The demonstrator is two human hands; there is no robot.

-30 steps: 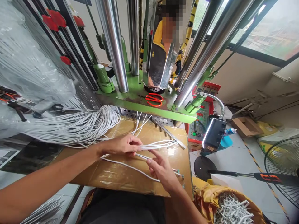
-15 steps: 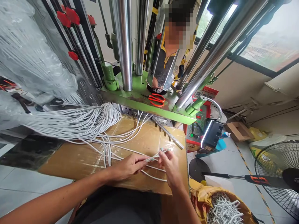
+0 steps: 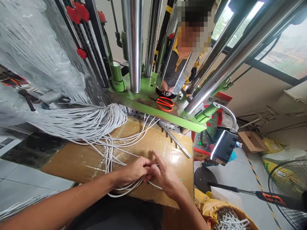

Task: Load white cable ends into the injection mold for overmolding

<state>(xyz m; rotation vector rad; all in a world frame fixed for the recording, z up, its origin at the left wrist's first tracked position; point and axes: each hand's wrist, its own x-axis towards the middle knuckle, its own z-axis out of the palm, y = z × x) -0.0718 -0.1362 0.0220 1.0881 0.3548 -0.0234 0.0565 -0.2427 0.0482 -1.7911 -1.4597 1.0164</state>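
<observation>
Over the brown cardboard work surface (image 3: pixel 79 159), my left hand (image 3: pixel 136 171) is closed around several thin white cables (image 3: pixel 128 190), which loop out below it. My right hand (image 3: pixel 166 179) meets it from the right, thumb and fingers closed on the same cables, with one finger raised. The fingers overlap and hide most of the gripped part. A small teal tip shows past the right wrist. A thick bundle of white cables (image 3: pixel 96 124) lies to the left, its strands running toward my hands.
Red-handled scissors (image 3: pixel 165 103) lie on the green press plate (image 3: pixel 144 103) between steel columns. A metal bar (image 3: pixel 177 142) rests at the cardboard's right. A yellow bag of white offcuts (image 3: pixel 230 217) stands lower right, near a fan (image 3: pixel 287 188). A shiny central column reflects a person.
My hands have come together, the right moving left and the left slightly right. The cables now curve below my left hand, and their teal ends have left the right fingertips. The view has shifted slightly.
</observation>
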